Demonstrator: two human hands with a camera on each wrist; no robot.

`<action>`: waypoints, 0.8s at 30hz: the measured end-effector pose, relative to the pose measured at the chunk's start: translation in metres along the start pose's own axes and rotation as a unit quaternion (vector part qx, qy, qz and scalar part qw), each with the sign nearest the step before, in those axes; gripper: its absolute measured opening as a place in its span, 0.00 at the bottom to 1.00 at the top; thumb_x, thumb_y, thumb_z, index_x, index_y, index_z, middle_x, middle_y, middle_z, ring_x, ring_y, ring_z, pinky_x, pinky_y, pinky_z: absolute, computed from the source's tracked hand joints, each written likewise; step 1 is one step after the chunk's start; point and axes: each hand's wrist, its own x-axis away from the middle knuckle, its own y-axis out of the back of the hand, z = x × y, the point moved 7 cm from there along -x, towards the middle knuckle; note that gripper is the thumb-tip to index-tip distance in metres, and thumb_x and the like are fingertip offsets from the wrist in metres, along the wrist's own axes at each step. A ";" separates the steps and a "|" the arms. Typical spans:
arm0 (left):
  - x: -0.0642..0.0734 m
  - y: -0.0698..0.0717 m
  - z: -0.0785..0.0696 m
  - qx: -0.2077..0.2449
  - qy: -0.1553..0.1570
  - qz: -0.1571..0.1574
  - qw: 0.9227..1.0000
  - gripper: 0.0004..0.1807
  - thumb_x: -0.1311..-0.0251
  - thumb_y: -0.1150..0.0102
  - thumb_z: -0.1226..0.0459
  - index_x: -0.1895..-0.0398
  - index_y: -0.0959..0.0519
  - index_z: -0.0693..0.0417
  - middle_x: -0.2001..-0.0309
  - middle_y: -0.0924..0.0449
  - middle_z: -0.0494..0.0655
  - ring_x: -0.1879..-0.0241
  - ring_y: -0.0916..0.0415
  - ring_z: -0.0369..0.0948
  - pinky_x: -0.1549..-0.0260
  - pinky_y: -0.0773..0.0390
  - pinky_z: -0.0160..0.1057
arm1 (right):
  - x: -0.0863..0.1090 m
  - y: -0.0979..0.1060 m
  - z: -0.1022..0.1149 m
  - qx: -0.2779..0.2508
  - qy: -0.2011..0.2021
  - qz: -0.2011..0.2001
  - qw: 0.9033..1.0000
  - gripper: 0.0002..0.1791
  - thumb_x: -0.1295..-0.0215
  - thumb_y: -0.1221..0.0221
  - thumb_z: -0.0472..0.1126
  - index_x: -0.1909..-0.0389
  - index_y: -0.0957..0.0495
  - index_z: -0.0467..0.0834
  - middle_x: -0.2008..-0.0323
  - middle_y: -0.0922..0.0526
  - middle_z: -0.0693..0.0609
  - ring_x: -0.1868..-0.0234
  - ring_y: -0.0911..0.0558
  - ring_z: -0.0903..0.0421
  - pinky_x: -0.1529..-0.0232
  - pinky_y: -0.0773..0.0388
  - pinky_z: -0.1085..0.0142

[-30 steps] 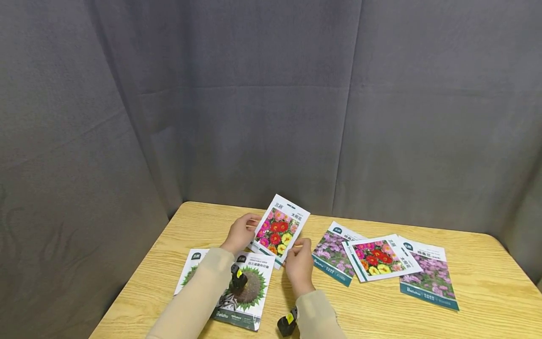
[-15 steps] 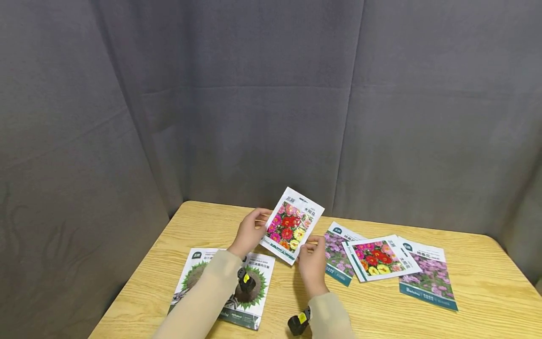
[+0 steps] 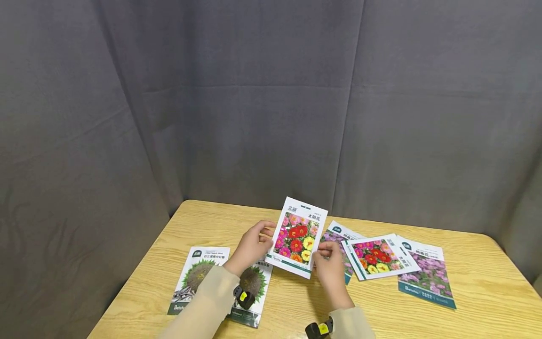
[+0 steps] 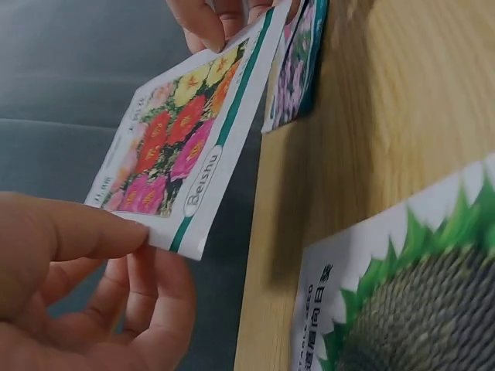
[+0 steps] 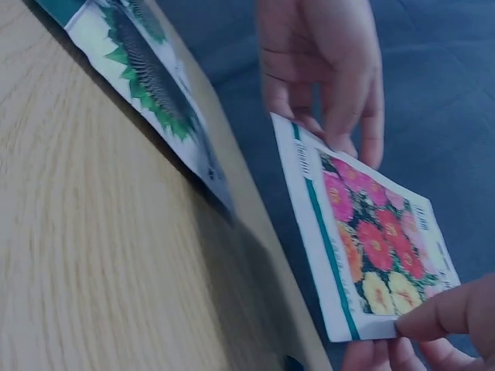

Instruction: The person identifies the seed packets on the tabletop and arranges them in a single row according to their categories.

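Note:
A white seed packet point(image 3: 298, 238) with red, pink and yellow flowers is held up between both hands, raised above the table. My left hand point(image 3: 252, 245) pinches its left edge between thumb and fingers, as the left wrist view shows with the packet point(image 4: 178, 139) tilted. On the opposite edge, my right hand point(image 3: 330, 268) pinches the lower right side; the right wrist view has that thumb point(image 5: 437, 313) pressed on the packet's face. Beneath my left forearm lie two sunflower seed packets point(image 3: 199, 278), partly covered by the sleeve.
On the right of the wooden table point(image 3: 478, 263) lies another red-and-yellow flower packet point(image 3: 378, 256), overlapping a purple flower packet point(image 3: 427, 273). A second purple packet point(image 3: 343, 233) is partly hidden behind my right hand. A grey curtain point(image 3: 271, 117) hangs behind the table.
Both hands have carried the flower packet to the right, and it has turned to stand more upright. The packets on the table stay where they were.

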 end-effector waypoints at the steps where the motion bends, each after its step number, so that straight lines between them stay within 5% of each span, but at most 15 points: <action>1: 0.003 -0.001 -0.001 0.004 0.001 0.004 1.000 0.22 0.33 0.45 0.76 0.37 0.25 0.57 0.50 0.23 0.55 0.57 0.22 0.46 0.65 0.20 0.41 | 0.001 0.002 0.001 0.003 0.001 0.005 1.000 0.11 0.33 0.49 0.26 0.50 0.33 0.30 0.60 0.28 0.40 0.71 0.25 0.54 0.71 0.20 0.65; 8: 0.020 -0.004 -0.006 0.002 0.007 0.028 1.000 0.21 0.32 0.45 0.73 0.36 0.27 0.57 0.48 0.23 0.55 0.54 0.22 0.48 0.65 0.19 0.42 | 0.008 0.012 0.004 0.022 -0.017 0.050 0.998 0.08 0.32 0.47 0.27 0.55 0.32 0.31 0.69 0.27 0.45 0.75 0.22 0.53 0.71 0.16 0.61; 16: 0.038 -0.014 0.004 0.015 0.037 0.048 0.998 0.22 0.32 0.44 0.72 0.35 0.29 0.62 0.51 0.24 0.56 0.54 0.20 0.49 0.64 0.18 0.45 | 0.015 0.016 0.004 0.079 -0.016 0.082 0.993 0.09 0.34 0.42 0.28 0.58 0.32 0.30 0.73 0.27 0.44 0.75 0.21 0.52 0.73 0.16 0.59; 24: 0.049 -0.021 0.008 -0.021 0.054 0.054 0.997 0.19 0.33 0.41 0.71 0.40 0.27 0.65 0.63 0.22 0.51 0.74 0.23 0.43 0.73 0.22 0.42 | 0.018 0.017 -0.004 0.107 -0.031 0.120 0.987 0.09 0.37 0.39 0.25 0.64 0.31 0.32 0.76 0.25 0.42 0.76 0.19 0.51 0.74 0.15 0.57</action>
